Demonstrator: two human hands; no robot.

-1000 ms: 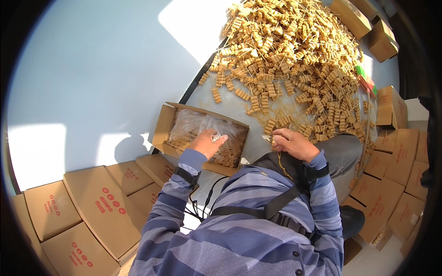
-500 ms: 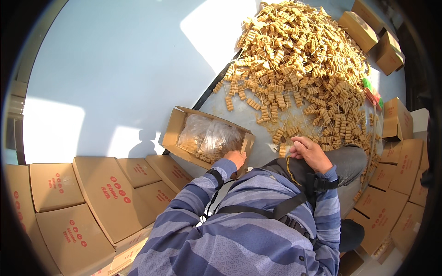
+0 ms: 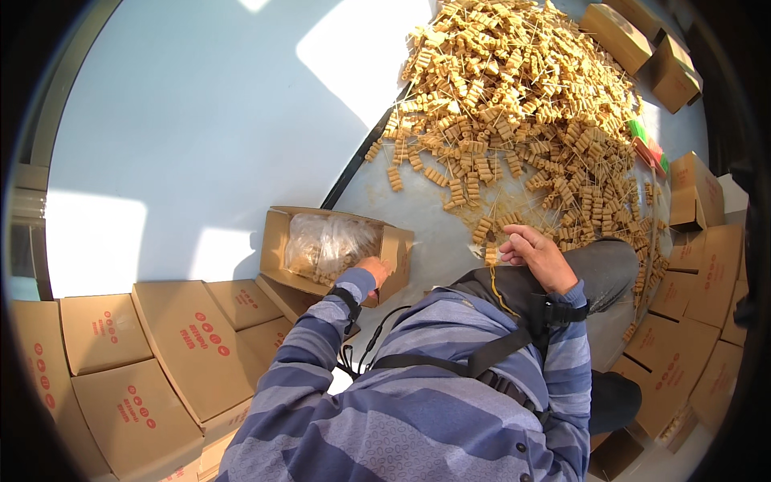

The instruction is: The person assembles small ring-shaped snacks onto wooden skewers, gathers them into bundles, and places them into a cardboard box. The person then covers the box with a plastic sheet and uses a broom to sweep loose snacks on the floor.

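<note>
An open cardboard box [image 3: 398, 255] sits on the floor in front of me, to the left. Inside it, a clear plastic bag [image 3: 325, 239] covers tan ridged pieces. My left hand [image 3: 374, 269] grips the box's near right edge; some of its fingers are hidden. Above my lap, my right hand [image 3: 536, 255] is held with fingers loosely bent and apart, and I see nothing in it. Just beyond it begins a big pile of tan ridged spiral pieces on thin sticks [image 3: 514, 104]. A yellow cord [image 3: 499, 293] hangs down near that hand.
Closed cardboard boxes [image 3: 193, 345] are stacked at the left, and more boxes [image 3: 683, 321] stand at the right. Further open boxes [image 3: 618, 36] lie at the far right. A red and green item [image 3: 649, 149] is beside the pile. A dark strip [image 3: 353, 170] crosses the floor.
The open box has slid left, with my left hand moving along on its edge. My right hand stays over my lap, its fingers a little more spread. The view has shifted slightly.
</note>
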